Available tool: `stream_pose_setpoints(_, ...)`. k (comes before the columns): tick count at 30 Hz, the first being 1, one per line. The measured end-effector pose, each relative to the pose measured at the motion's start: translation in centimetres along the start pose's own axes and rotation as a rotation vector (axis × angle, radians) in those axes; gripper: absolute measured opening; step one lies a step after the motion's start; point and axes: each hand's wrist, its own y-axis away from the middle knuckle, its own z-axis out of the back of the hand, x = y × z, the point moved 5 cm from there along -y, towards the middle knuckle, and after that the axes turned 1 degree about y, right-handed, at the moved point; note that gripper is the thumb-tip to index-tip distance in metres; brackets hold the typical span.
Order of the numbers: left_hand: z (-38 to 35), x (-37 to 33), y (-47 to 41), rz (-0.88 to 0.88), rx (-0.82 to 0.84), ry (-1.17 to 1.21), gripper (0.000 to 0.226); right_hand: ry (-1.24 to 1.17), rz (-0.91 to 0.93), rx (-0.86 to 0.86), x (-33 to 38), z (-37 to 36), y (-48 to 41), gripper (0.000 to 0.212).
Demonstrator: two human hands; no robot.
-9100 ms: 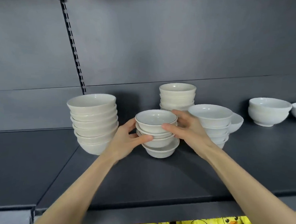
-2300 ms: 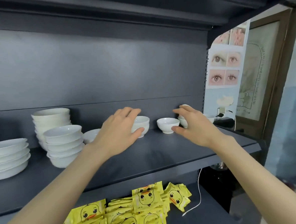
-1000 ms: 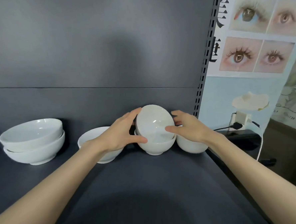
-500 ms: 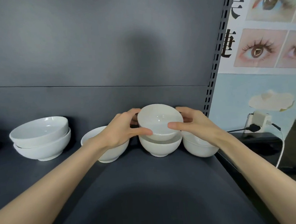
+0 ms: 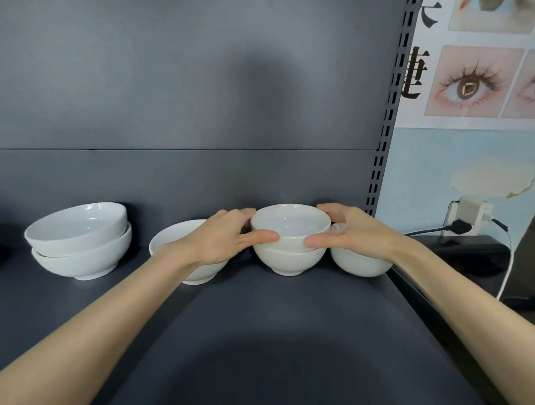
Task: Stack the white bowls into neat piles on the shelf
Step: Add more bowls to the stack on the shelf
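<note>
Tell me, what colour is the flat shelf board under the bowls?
Dark matte grey shelf board, seen best in the head view.

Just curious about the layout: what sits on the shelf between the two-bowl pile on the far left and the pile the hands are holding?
In the head view, a single white bowl, partly hidden behind the left hand, stands between the left pile and the held pile.

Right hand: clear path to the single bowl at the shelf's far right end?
Probably yes. The right hand sits directly above that bowl, nothing between, but it is holding the top bowl.
</note>
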Motion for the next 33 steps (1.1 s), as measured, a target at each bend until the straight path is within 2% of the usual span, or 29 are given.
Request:
stream_pose_setpoints(4,-0.2,1.0,-0.2,0.105,0.071,-0.005,0.096,0.017,-0.046,0.018,0.0,0.1,-0.1,0.057)
stream_pose_setpoints(7,-1.2,1.4,-0.8,0.126,0.125,-0.061,0.105,0.055,-0.090,0.085,-0.4,-0.1,-0.2,0.074)
stream_pose_setpoints(16,0.5,0.6,-0.5,0.083,-0.036,0.102,0.080,0.013,-0.012,-0.020,0.5,0.2,-0.8,0.074)
stream_pose_setpoints(17,1.2,0.4,-0.1,0.079,-0.073,0.144,0.081,-0.010,0.009,-0.039,1.0,0.3,-0.8,0.076)
stream_pose_setpoints(20,3.5,0.2,1.5,0.068,-0.195,0.272,0.104,-0.070,0.087,-0.108,3.3,0.6,-0.8,0.082)
stream_pose_setpoints(22,4.9,0.3,2.9,0.071,-0.263,0.352,0.108,-0.090,0.130,-0.133,4.9,0.2,-1.2,0.083)
stream_pose_setpoints(26,7.3,1.3,5.6,0.070,-0.375,0.469,0.081,-0.148,0.162,-0.123,7.3,-1.9,-2.1,0.081)
stream_pose_setpoints(28,8.1,2.4,6.7,0.077,-0.398,0.503,0.076,-0.182,0.171,-0.118,8.3,-3.3,-2.7,0.078)
stream_pose_setpoints(33,8.9,5.8,8.3,0.082,-0.380,0.572,0.079,-0.235,0.140,-0.080,9.7,-6.7,-3.8,0.075)
